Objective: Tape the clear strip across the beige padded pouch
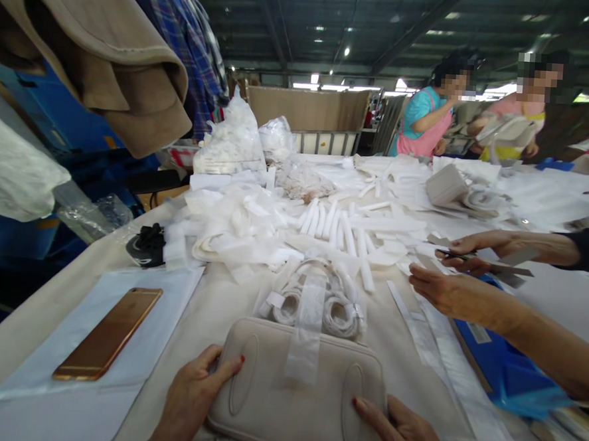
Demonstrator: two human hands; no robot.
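Note:
A beige handbag (pixel 268 405) lies low in front of me, its broad face turned up towards the camera. My left hand (pixel 189 394) grips its left edge, thumb on the face and fingers out of sight underneath. On the right edge, my right hand (pixel 401 430) holds it the same way. A translucent white strip (pixel 303 354) hangs over the bag's top edge. Just behind the bag, coiled straps (pixel 341 316) in clear wrapping rest on the table (pixel 224 303).
A gold phone (pixel 111 332) lies on white paper at left. Wrapped white rolls (pixel 341 227) and plastic bags are heaped ahead. At right, a co-worker's hands (pixel 469 298) hold a dark tool and pale strips above a blue item (pixel 505 366). Two people stand farther back.

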